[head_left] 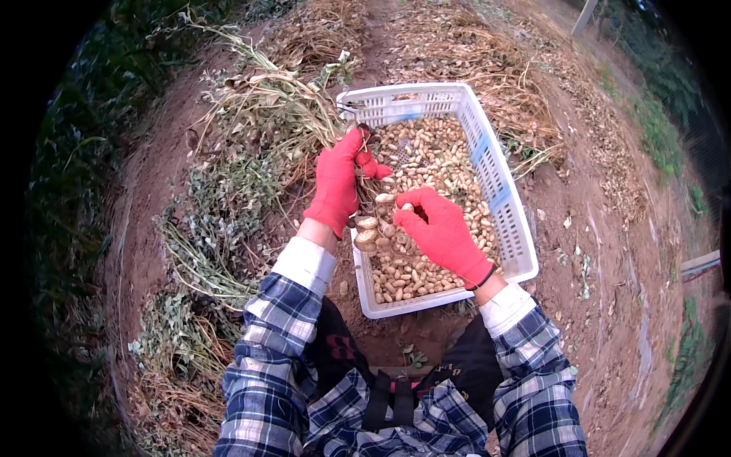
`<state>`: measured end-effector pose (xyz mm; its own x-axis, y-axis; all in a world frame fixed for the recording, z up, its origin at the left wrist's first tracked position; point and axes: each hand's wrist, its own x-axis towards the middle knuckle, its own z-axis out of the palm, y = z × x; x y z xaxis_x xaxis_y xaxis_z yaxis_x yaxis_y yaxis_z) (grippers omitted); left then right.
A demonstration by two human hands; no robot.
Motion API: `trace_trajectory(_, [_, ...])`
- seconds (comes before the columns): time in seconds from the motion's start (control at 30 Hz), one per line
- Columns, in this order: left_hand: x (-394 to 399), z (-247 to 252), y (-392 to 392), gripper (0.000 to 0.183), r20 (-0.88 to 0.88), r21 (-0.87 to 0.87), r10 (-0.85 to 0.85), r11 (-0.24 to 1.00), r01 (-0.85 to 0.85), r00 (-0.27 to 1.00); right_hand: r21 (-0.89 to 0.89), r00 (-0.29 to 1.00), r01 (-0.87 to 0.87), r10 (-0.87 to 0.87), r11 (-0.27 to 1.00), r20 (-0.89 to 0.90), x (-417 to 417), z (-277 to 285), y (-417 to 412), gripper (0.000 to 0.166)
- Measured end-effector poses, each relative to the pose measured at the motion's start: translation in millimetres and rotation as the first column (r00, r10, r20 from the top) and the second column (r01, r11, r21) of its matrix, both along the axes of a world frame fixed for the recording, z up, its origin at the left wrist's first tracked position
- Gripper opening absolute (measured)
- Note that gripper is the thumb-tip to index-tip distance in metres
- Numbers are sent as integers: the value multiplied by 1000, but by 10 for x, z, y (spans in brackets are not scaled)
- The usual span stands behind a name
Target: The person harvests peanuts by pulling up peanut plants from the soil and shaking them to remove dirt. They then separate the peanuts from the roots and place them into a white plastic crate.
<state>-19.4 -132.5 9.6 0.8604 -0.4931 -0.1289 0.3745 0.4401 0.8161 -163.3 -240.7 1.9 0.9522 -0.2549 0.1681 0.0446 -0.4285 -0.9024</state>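
My left hand [341, 177], in a red knit glove, grips a bunch of peanut plants [285, 94] by its stems, above the left rim of a white plastic crate [495, 165]. Leafy tops stick out to the upper left, while roots with unpicked peanut pods [366, 235] hang down over the crate. Thumb and fingertips of my right hand [442, 231], gloved in red too, pinch a pale peanut pod [407, 207] beside those roots. Many loose peanuts [425, 148] cover most of the crate's floor. The gloves hide part of the stems and roots.
Wilted peanut plants [217, 228] lie heaped on the soil left of the crate. Dry stalks [485, 74] and leaf litter spread beyond it. Bare reddish soil [577, 274] runs along the right. Tall green plants [68, 131] border the far left; my knees flank the crate's near end.
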Motion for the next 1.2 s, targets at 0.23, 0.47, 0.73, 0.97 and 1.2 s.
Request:
trace_trajectory(0.23, [304, -196, 90, 21, -32, 167, 210, 965, -202, 977, -325, 945, -167, 245, 931, 217, -324, 293, 18, 26])
trace_trajectory(0.47, [41, -191, -101, 25, 90, 179, 44, 982, -60, 995, -388, 976, 141, -62, 911, 208, -69, -158, -432, 36])
trace_trajectory(0.73, [-136, -174, -234, 23, 110, 257, -41, 966, 11, 993, -149, 997, 28, -39, 988, -73, 56, -138, -64, 27])
trace_trajectory(0.97, [-172, -178, -251, 29, 290, 469, -17, 874, -126, 957, -362, 993, 16, -58, 932, -107, 13, -69, -72, 26])
trace_trajectory(1.2, [-114, -453, -367, 37, 544, 560, -96, 781, -276, 834, -408, 986, -165, 157, 898, -52, -56, 45, -205, 20])
